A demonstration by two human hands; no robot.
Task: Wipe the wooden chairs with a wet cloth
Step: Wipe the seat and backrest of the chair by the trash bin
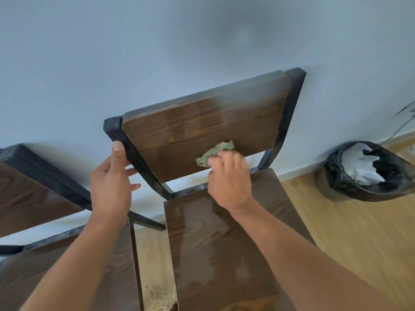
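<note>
A dark wooden chair with a black metal frame stands against the wall; its backrest [202, 124] and seat [224, 254] show wet streaks. My right hand [229, 178] presses a crumpled green cloth [215, 151] against the lower edge of the backrest. My left hand [112, 176] grips the black left post [134, 158] of the frame, thumb up along it. A second wooden chair [33, 198] of the same kind stands to the left, partly cut off by the frame edge.
A bin lined with a black bag [368, 171] holding white paper sits on the wooden floor [359, 232] at the right, by the pale wall [157, 52]. A narrow gap of dusty floor [155, 265] separates the two chairs.
</note>
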